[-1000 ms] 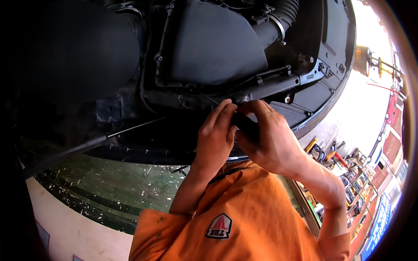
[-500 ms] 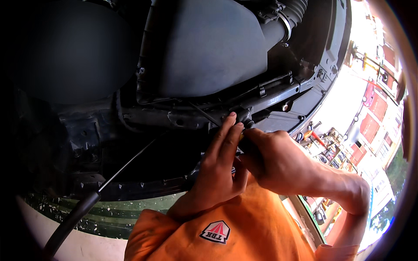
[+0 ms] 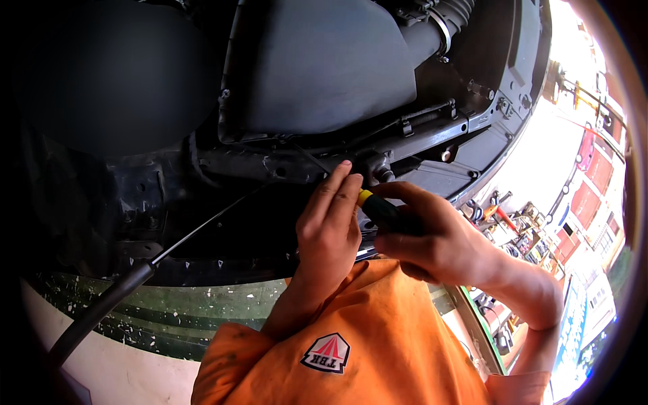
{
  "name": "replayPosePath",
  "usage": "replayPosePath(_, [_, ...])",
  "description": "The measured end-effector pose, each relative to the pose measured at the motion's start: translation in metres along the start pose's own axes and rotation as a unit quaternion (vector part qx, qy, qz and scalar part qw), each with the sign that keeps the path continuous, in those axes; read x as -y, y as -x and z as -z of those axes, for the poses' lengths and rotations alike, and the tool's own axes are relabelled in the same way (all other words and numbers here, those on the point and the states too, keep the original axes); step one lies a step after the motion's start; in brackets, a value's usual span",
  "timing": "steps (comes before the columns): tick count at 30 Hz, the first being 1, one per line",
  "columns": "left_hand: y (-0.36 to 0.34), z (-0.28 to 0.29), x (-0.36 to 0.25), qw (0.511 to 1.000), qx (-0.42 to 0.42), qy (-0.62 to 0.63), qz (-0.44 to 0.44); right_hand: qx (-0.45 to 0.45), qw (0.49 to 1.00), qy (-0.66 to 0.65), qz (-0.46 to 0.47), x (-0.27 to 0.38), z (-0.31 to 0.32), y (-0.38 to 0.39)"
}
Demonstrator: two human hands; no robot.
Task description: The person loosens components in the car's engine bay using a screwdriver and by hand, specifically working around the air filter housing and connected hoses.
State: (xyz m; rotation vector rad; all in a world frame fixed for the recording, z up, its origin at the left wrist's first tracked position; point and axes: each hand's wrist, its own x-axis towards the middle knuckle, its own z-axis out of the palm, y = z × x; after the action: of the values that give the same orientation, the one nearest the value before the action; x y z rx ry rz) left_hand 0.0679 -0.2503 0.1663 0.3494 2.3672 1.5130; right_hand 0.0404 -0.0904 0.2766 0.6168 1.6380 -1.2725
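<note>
My right hand [image 3: 439, 233] is wrapped around the dark green and black handle of a screwdriver [image 3: 386, 213], which has a yellow collar. My left hand [image 3: 327, 219] lies beside the collar, its index and middle fingers stretched out side by side over the line of the tool. Its thumb is hidden. A thin dark shaft [image 3: 310, 158] shows beyond the fingertips, slanting toward the dark front crossmember [image 3: 243, 167] of a car's engine bay. Where the tip bears cannot be made out. A black fitting [image 3: 379, 169] sits right beside the fingertips.
Above the crossmember is a large black air filter box [image 3: 324, 67] with a ribbed hose [image 3: 453, 17]. A thin metal rod with a black sleeve [image 3: 108, 307] crosses at left. Tools [image 3: 503, 216] lie on a bench at right. The floor [image 3: 142, 381] shows lower left.
My right hand has shifted slightly, and more of the screwdriver's handle and yellow collar now shows. My left hand has moved a little left. The whole view has shifted slightly.
</note>
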Motion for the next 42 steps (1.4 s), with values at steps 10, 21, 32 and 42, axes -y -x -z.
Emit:
replayPosePath(10, [0.006, 0.002, 0.006, 1.000, 0.007, -0.006, 0.030, -0.144, 0.708, 0.673, 0.158, 0.001, -0.052, 0.000])
replayPosePath(21, [0.002, -0.003, 0.002, 0.999, -0.005, -0.035, 0.031, -0.064, 0.869, 0.466, 0.153, 0.000, -0.022, -0.001])
replayPosePath(32, [0.002, -0.010, 0.004, 0.999, -0.007, -0.048, 0.019, -0.004, 0.985, 0.166, 0.036, -0.020, -0.006, 0.004])
replayPosePath(42, [0.004, -0.007, 0.007, 0.998, -0.002, -0.038, 0.040, -0.073, 0.990, 0.079, 0.089, -0.015, -0.004, 0.011])
